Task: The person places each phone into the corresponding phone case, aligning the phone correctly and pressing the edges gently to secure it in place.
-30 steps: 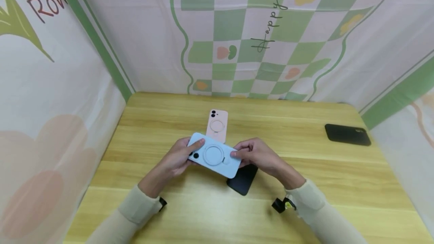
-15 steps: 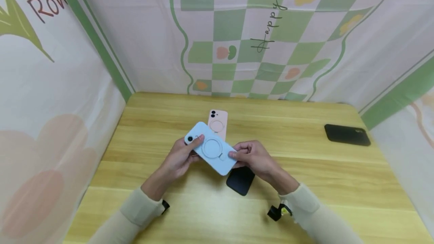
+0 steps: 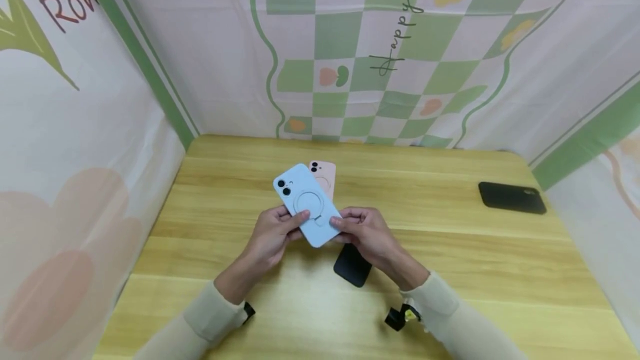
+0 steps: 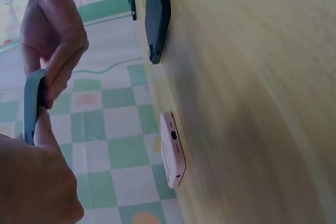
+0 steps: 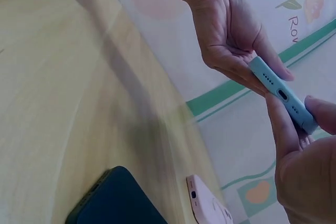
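From the head camera we see our left hand (image 3: 274, 233) and right hand (image 3: 367, 232) together holding a light blue phone (image 3: 306, 203) above the wooden table (image 3: 450, 271), each hand pinching its near end with thumb on the back and fingers beneath; the phone's camera end tilts up and away. Just behind it a pink phone (image 3: 325, 174) lies flat on the table, a black phone (image 3: 352, 265) lies under our right hand, and another black phone (image 3: 512, 198) sits well apart near the right edge. From the left wrist camera we see the blue phone (image 4: 32, 103) edge-on, gripped between the fingers of both hands, with the pink phone (image 4: 173, 150) and a black phone (image 4: 156, 17) resting on the table. From the right wrist camera the blue phone's (image 5: 281, 94) bottom edge with its port shows, clamped between both hands' fingertips, held clear above the table.
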The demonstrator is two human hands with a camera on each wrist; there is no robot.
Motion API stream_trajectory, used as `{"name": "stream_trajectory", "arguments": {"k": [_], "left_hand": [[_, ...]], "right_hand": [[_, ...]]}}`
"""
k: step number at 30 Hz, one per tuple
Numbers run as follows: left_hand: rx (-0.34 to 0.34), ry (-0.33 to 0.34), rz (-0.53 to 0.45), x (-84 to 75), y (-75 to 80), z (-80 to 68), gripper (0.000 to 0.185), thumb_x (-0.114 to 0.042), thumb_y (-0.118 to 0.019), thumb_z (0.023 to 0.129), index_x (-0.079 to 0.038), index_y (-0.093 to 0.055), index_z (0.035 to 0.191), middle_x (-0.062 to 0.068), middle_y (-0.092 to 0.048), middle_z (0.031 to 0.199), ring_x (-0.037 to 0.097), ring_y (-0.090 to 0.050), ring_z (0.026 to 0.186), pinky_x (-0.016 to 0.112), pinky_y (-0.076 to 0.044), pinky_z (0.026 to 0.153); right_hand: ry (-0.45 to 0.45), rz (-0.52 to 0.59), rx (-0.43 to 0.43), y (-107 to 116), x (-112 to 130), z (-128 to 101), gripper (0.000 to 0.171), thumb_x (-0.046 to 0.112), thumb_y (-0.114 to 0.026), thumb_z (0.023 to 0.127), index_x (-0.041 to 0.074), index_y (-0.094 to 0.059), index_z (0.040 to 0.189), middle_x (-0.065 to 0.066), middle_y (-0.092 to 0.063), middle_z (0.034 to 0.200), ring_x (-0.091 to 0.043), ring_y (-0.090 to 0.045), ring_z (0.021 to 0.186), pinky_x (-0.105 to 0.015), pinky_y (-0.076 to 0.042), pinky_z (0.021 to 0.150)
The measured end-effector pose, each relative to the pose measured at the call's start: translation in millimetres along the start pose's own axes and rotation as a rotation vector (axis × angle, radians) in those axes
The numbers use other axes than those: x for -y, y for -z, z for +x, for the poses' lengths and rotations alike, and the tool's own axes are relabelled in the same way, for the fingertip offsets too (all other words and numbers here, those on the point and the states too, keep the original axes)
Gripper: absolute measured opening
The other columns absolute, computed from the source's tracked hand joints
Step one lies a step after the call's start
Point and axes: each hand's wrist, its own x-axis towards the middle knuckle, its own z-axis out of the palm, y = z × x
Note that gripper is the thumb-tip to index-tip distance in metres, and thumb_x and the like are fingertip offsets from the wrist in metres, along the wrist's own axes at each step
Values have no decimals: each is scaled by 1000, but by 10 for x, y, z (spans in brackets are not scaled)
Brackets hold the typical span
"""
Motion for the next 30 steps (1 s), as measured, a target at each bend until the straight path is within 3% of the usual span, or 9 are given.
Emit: {"name": "stream_trajectory", "arguments": {"k": [8,15,19,23,30], "left_hand": [[36,27,50,-35,85,12,39,-3,-68,103,8,-59,139,26,-72,127,32,-75,113,38,-62,94],[106,48,153,-54,199,18,36,-3,-67,103,12,-60,135,26,-73,124,29,-77,108,37,-63,93],[160,71,198,-76,277,16,37,-3,-65,104,14,-58,136,26,-72,125,28,-76,108,37,-62,94],[201,89,229,-104,368,17,36,-2,-64,105,16,-58,135,25,-73,123,27,-77,106,39,-62,95],[294,179,359,-161,559,23,33,-2,-66,104,16,-60,132,27,-74,119,31,-78,104,39,-64,91]], "right_hand": [[-65,63,100,18,-33,-14,16,-4,-62,103,6,-74,99,-9,-81,97,-19,-79,90,-32,-66,81],[-97,72,193,24,-103,-8,13,-7,-61,102,0,-73,106,-12,-80,103,-23,-79,99,-40,-63,90],[-103,-34,187,-7,-111,-7,16,-4,-69,99,-9,-68,114,-14,-81,104,-23,-78,99,-46,-62,92],[-113,-156,134,-62,-95,14,27,0,-75,96,-13,-67,119,-14,-81,104,-21,-78,96,-43,-65,88],[-128,-186,103,-160,-113,106,28,-2,-74,96,-15,-67,120,-16,-80,103,-18,-78,91,-33,-66,83]]}}
